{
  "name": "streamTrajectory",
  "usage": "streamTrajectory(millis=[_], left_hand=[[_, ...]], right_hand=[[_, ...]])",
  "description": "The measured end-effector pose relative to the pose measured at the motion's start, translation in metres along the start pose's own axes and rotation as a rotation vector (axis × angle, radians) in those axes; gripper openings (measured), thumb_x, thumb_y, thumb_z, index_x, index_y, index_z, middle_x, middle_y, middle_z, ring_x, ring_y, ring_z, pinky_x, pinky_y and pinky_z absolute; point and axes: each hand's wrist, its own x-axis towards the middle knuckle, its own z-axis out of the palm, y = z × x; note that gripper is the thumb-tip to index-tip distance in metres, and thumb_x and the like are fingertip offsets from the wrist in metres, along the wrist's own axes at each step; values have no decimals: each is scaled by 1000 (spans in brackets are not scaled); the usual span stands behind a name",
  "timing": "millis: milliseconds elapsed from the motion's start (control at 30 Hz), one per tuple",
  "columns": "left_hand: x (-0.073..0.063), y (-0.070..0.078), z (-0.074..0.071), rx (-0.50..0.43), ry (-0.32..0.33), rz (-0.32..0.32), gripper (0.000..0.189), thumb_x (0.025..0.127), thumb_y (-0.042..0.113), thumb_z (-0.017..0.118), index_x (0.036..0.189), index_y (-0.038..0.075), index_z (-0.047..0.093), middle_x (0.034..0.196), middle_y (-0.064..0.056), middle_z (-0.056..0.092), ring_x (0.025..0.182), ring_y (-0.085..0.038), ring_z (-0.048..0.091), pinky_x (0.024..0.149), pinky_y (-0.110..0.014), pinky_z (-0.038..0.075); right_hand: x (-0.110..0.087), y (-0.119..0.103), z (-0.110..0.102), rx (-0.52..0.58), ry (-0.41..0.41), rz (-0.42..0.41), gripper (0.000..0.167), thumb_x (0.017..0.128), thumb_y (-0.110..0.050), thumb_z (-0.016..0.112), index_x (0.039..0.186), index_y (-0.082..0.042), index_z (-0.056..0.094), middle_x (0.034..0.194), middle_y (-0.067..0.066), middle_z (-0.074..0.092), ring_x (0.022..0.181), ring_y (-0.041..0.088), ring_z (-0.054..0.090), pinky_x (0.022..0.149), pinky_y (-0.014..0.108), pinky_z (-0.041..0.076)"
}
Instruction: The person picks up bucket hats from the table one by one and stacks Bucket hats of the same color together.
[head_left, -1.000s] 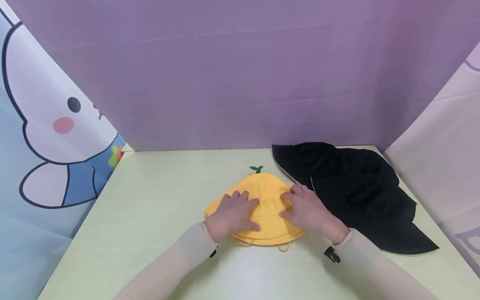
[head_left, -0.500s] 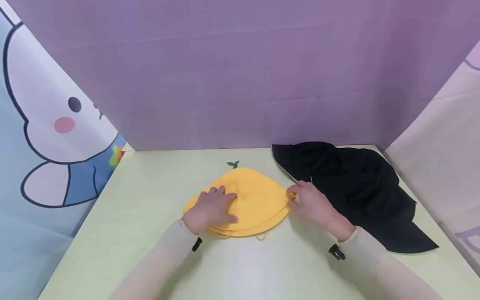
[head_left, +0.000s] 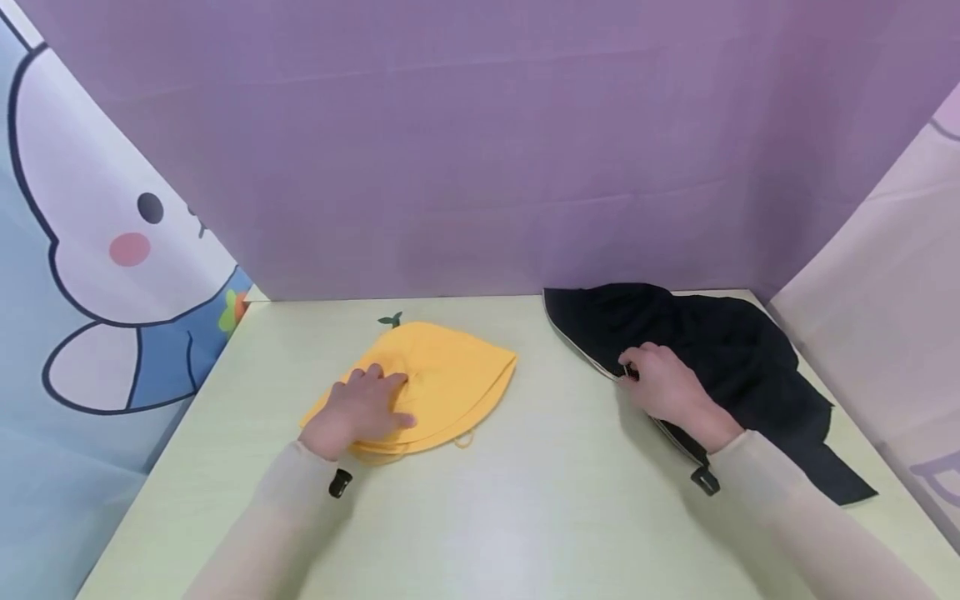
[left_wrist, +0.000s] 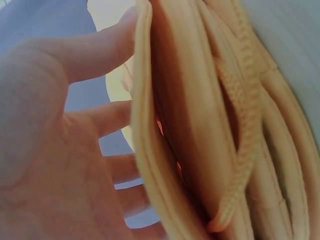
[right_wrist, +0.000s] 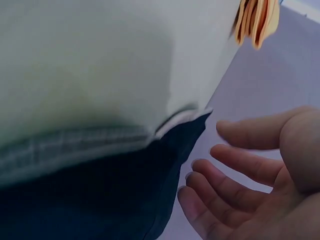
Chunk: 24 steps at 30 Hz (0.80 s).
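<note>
A yellow bucket hat with a green sprout on top lies flattened on the left half of the table. My left hand rests on its left side with fingers spread. In the left wrist view, its layered brim edges and a looped cord show beside the palm. Two overlapping black hats lie at the right. Over the left edge of the front one hovers my right hand, fingers slightly bent, thumb apart. The right wrist view shows its fingertips close beside the black brim's pointed corner.
The pale table ends at a purple cloth wall behind the hats. A printed cartoon cloth hangs at the left, a light one at the right. Each wrist carries a small black buckle.
The yellow hat has slid left and slightly back with my left hand on it. My right hand has let go of its right edge and moved right to the black hats.
</note>
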Motion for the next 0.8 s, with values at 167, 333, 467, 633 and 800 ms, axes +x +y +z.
streamTrajectory(millis=[167,333,467,633,800], left_hand=[[-1,-15,-4,-7,5,-42,77,93,52,67,154,11,43,141,-23,44,121,-43,45,92,-65,42],[-3,-33,-7,-31,17,-82,79,92,50,69,153,8,43,138,-26,45,117,-46,46,89,-66,44],[-3,-50,-10,-44,22,-123,80,92,50,69,153,6,42,134,-28,45,114,-48,47,87,-68,43],[-3,-75,-10,-58,10,-210,82,93,52,66,154,5,38,137,-33,42,115,-52,44,87,-68,42],[-8,-99,-16,-61,-7,-281,86,93,56,64,154,2,35,136,-38,38,115,-56,42,86,-70,41]], right_hand=[[6,12,-8,-15,-10,1,26,93,1,62,117,9,67,107,25,62,98,41,59,79,52,52],[10,20,-7,-56,-41,15,30,93,2,60,121,10,65,116,28,59,109,49,53,85,58,51],[13,26,-4,-91,-44,13,31,92,2,61,122,10,64,119,29,59,109,49,52,88,60,50],[19,31,0,-177,-26,-33,29,91,2,61,118,11,66,117,29,59,106,48,53,91,60,48],[28,33,3,-244,-29,-73,29,88,3,62,116,10,67,113,28,61,103,47,55,89,58,49]])
